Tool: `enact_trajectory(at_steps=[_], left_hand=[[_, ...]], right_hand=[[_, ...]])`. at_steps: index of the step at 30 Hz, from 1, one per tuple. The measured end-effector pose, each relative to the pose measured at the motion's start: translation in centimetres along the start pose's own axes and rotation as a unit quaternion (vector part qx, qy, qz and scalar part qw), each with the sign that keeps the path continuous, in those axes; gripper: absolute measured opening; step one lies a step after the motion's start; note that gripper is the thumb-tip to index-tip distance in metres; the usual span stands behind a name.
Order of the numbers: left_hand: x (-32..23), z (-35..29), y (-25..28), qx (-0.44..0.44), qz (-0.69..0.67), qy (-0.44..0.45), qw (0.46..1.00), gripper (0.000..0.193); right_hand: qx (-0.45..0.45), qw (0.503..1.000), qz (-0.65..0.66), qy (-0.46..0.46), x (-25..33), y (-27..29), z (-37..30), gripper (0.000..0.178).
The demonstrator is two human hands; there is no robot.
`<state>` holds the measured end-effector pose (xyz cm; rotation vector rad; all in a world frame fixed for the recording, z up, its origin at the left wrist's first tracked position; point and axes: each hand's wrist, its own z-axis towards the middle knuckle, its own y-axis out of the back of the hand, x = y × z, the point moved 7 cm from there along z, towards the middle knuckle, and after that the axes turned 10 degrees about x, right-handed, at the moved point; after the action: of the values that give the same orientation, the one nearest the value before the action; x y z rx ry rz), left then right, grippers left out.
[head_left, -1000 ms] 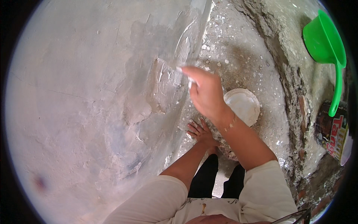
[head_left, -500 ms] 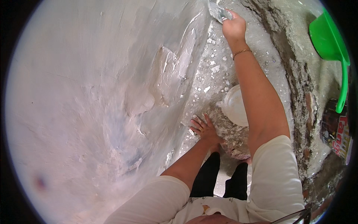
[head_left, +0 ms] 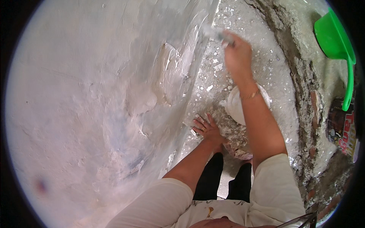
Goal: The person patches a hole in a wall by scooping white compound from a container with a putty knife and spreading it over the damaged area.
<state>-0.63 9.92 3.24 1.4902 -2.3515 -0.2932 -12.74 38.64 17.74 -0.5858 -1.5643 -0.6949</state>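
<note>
My right hand (head_left: 238, 55) is closed round the handle of a putty knife (head_left: 218, 35), which is smeared by motion. Its blade is close to the edge of the grey wall (head_left: 87, 76); I cannot tell whether it touches. Wet, ridged plaster (head_left: 173, 70) lies on the wall left of the knife. My left hand (head_left: 207, 129), with a ring on one finger, rests with fingers spread on the rubble-strewn ground beside the wall's foot. A round white lid or dish (head_left: 237, 106) sits under my right forearm, which hides part of it.
White plaster crumbs (head_left: 209, 88) are scattered over the rough floor. A broken ridge of masonry (head_left: 300, 72) runs down the right side. Beyond it are a green long-handled dipper (head_left: 330, 38) and a dark printed container (head_left: 340, 121). My legs (head_left: 241, 186) are below.
My right hand and the putty knife have moved down, back toward me along the wall's edge. The left hand stays in nearly the same place.
</note>
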Motion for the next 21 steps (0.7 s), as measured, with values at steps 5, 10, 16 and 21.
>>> enact_trajectory(at_steps=[5,10,16,21], left_hand=[[-1.1,0.0,0.1,0.011,0.022,-0.023,0.999,0.161],[-0.4,-0.3,0.3,0.004,-0.011,-0.022,1.0,0.16],[-0.1,-0.5,0.5,0.0,0.003,-0.012,1.0,0.159],[-1.1,-0.8,0.8,-0.005,0.01,-0.024,1.0,0.16]], right_hand=[[-0.073,0.996,-0.051,0.024,-2.3,1.2,7.4,0.035],[0.002,1.0,-0.005,-0.025,-4.5,-2.2,5.2,0.038],[0.027,0.999,-0.026,0.032,-5.0,-1.3,0.2,0.034],[-0.045,0.998,0.033,-0.021,-4.9,0.9,7.7,0.035]])
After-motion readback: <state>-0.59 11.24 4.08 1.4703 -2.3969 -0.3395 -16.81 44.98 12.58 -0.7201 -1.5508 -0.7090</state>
